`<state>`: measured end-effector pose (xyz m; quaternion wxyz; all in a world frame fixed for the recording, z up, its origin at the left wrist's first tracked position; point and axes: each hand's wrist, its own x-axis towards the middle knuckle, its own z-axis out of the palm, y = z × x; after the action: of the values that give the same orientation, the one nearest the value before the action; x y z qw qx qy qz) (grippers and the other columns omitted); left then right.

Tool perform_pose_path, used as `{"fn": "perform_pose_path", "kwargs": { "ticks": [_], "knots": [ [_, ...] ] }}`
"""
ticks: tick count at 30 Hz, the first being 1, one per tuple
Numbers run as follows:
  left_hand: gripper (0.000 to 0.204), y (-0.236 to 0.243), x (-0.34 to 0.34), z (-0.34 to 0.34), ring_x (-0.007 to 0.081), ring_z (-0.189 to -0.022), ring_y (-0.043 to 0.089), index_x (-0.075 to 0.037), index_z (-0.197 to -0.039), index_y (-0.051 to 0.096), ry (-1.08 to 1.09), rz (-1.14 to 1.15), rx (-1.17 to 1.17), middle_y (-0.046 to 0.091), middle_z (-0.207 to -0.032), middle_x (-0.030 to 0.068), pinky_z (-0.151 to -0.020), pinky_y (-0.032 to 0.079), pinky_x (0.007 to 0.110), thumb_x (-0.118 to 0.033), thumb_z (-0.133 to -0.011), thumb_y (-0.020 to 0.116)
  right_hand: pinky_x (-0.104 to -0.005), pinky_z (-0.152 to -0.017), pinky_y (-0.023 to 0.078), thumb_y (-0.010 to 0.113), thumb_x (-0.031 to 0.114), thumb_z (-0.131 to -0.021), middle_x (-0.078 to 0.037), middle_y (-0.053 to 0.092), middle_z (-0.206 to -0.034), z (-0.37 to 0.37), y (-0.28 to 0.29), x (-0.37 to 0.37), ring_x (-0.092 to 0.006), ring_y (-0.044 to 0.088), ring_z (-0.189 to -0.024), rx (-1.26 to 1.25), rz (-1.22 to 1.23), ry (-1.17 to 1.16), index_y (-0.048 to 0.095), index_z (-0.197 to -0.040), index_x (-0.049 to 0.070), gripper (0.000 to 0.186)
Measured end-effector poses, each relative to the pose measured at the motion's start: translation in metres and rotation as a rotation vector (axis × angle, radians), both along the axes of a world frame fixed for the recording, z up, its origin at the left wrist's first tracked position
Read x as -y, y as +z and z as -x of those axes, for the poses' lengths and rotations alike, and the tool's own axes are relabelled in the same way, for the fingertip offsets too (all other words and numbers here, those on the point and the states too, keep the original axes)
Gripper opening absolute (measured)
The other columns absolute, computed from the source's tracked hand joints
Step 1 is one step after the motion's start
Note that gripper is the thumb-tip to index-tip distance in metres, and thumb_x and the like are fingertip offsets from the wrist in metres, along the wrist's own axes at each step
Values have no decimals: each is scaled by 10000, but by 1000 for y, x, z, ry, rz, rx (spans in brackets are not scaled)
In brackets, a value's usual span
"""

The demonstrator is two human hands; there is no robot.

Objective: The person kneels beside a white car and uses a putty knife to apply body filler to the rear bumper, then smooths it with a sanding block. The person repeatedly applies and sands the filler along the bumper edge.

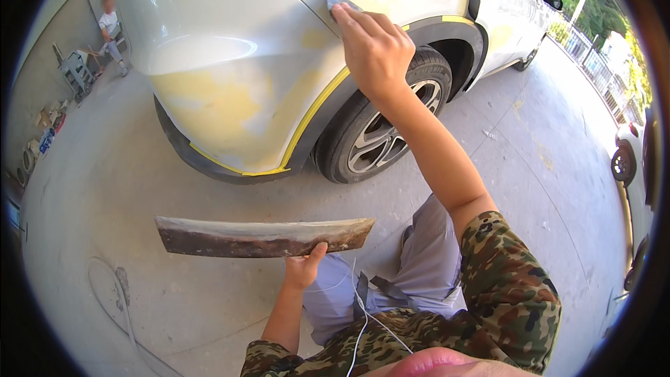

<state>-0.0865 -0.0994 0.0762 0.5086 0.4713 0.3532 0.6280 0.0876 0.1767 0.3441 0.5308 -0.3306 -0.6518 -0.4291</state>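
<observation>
Ltrs (435, 68) on rear tyre sidewall (333, 155), too sm. to read.

The head view looks from the wearer's own head, tilted down and forward over the gray trousers (431, 244), upright and unmirrored. Nearest the lens, the camouflage shirt (513, 272) fills the lower edge; the left hand (301, 271) and right hand (377, 52) sit a little farther out, and the car's rear quarter (202, 35) lies close beyond. The wide fisheye (bending straight edges toward its dark rim) reaches to a distant fence (593, 63) at upper right.
</observation>
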Motion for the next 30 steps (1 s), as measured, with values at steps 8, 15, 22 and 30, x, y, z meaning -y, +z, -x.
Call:
{"fn": "perform_pose_path", "kwargs": {
  "ticks": [8,15,22,30],
  "knots": [
    [372,0,0,-1,125,-1103,602,-19,-1313,604,-16,16,12,659,-1209,8,-1009,463,304,-127,-993,759,-306,-682,583,730,47,-846,15,812,-1022,27,-7,37,-136,743,-832,80,45,243,817,-1065,137,252],
    [353,-3,-10,6,157,-1087,637,-10,-1248,663,25,-53,122,701,-1175,39,-991,498,331,-143,-955,810,-380,-768,602,751,46,-925,-109,801,-1002,-29,-2,107,-264,752,-860,106,869,974,799,-1139,40,219],
    [577,-1,-35,16,228,-1344,566,-97,-1466,547,-51,-214,329,612,-1431,25,-1195,396,480,-175,-959,811,-398,-793,591,753,47,-942,-169,786,-1042,-74,-55,144,-306,759,-914,267,1364,1256,796,-1138,23,202],
    [520,-13,-32,25,223,-1329,583,-101,-1443,572,38,-171,429,627,-1422,17,-1184,414,474,-138,-972,786,-413,-693,552,764,74,-894,-166,696,-817,-114,-21,106,-337,700,-761,207,963,555,776,-1046,17,162]
  ]
}}
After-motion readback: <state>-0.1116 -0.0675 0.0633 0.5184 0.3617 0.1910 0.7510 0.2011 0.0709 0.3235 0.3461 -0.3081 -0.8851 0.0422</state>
